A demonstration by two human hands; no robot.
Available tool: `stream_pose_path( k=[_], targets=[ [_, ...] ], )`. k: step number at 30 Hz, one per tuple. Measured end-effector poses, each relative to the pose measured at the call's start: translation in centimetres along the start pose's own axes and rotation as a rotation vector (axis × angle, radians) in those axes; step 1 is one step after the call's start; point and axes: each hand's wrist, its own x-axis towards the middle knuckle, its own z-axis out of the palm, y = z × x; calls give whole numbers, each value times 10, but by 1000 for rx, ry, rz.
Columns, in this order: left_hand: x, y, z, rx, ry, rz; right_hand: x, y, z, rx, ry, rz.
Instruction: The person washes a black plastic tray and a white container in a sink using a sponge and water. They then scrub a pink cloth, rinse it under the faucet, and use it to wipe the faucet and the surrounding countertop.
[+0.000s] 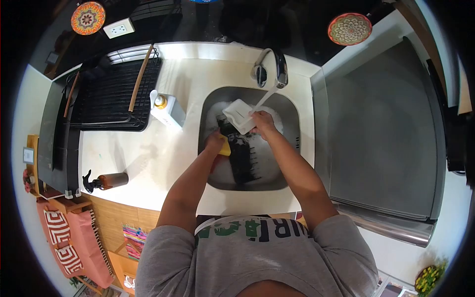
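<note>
My right hand [262,123] grips the edge of a white rectangular dish [238,114], tilted beneath the stream from the faucet [280,69]. Lower and to the left, my left hand [214,142] is closed around a yellow sponge [225,146] inside the sink's left side. Between and below both hands, a black rack-like piece with short prongs [242,161] lies in the steel sink [293,110]. Foam and suds surround it. Something red shows partly under my left hand, too hidden to name.
A white pump bottle [169,110] stands left of the sink, with a black dish rack [109,94] beyond it. An amber spray bottle [111,181] is near the counter's front left. To the right is a grey appliance top [378,133].
</note>
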Motion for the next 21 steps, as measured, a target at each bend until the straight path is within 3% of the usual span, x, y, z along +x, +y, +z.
stream_pose_path(
  k=[4, 6, 8, 12, 15, 18, 19, 20, 21],
  targets=[
    [13, 5, 9, 52, -59, 45, -1, 8, -18, -293, 55, -65],
    [4, 26, 7, 153, -65, 51, 2, 22, -26, -841, 282, -512],
    [-14, 53, 3, 305, 8, 32, -17, 20, -29, -864, 249, -558],
    [5, 33, 16, 207, -36, 15, -24, 24, -28, -957, 127, -752],
    [-5, 40, 11, 246, 69, 7, -11, 33, -19, -991, 87, -891],
    [8, 18, 13, 77, 64, 38, -3, 38, -8, -894, 125, -901],
    [1, 23, 9, -113, -43, -30, 2, 43, -8, -890, 123, -904],
    [-4, 30, 6, -303, -151, -96, 7, 48, -9, -863, 164, -785],
    [-6, 36, 5, -300, -149, -94, 12, 52, -12, -834, 206, -666]
  ],
)
